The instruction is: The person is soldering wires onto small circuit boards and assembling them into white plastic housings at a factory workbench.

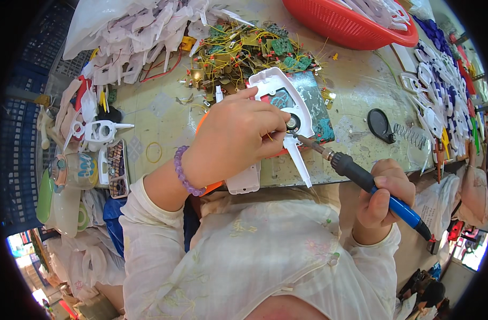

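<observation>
My right hand [383, 198] is wrapped round the blue handle of a soldering iron [351, 170]. Its metal tip reaches left to the lower edge of a small round speaker [292, 123]. That speaker sits in a white plastic housing [306, 109] with a handle-like stem pointing toward me. Over the housing's left side lies my left hand [246, 128], thumb and fingers pinched together beside the speaker. What they hold is hidden by the fingers; a bit of yellow shows below them. Under the housing is a dark green, worn flat piece [319, 98].
Behind the housing rises a heap of green circuit boards [249, 50] with yellow wires. White plastic parts [142, 40] pile up at the far left. A red basket [356, 29] stands far right, near a black round lid [380, 125] and coiled spring [410, 136]. A phone [117, 168] lies left.
</observation>
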`<control>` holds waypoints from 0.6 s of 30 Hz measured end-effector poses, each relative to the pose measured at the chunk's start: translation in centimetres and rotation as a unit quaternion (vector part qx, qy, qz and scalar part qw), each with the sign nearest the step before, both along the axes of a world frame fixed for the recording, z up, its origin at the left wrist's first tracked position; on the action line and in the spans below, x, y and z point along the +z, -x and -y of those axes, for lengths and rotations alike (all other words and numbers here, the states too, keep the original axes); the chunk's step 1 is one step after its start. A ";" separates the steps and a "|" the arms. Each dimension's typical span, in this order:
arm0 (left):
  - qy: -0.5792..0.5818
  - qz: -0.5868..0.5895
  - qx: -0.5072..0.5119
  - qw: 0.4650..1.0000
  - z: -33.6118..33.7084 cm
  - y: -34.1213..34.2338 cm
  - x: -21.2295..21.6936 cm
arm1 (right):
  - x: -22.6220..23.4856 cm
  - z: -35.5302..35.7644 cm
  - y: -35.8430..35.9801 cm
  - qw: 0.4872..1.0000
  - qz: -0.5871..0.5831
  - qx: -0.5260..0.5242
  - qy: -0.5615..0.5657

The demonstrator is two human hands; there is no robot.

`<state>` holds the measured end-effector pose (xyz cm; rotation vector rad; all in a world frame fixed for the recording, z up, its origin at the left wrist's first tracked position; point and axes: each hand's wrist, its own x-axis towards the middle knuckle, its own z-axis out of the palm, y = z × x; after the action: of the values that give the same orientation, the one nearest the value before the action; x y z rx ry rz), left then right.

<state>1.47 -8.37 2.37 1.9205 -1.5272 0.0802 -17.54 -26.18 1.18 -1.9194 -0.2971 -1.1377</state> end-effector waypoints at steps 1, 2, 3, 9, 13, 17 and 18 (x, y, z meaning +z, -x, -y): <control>0.000 -0.001 0.000 1.000 0.0 0.0 -0.1 | 0.0 0.0 0.0 1.000 -0.001 0.000 0.000; 0.001 0.002 0.001 1.000 0.0 0.0 -0.1 | 0.0 0.0 0.0 1.000 -0.003 0.002 -0.001; 0.001 0.005 0.000 1.000 0.0 -0.1 -0.2 | 0.0 0.0 0.0 1.000 -0.005 0.003 -0.002; -0.003 -0.004 -0.004 1.000 0.0 0.0 0.0 | 0.2 -0.1 -0.2 1.000 -0.003 -0.007 0.000; -0.011 -0.012 -0.001 1.000 -0.1 0.0 0.0 | 0.6 -0.1 -0.1 0.999 -0.017 0.002 0.030; -0.007 -0.002 0.007 1.000 -0.1 0.2 0.1 | 0.8 -0.5 0.1 0.999 -0.025 -0.007 0.039; -0.002 0.006 0.011 1.000 0.0 0.1 0.0 | 0.7 -0.5 0.1 0.999 -0.024 -0.015 0.036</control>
<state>1.33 -8.33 2.41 1.9435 -1.5159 0.0969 -17.59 -25.72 1.89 -2.0184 -0.2875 -1.1121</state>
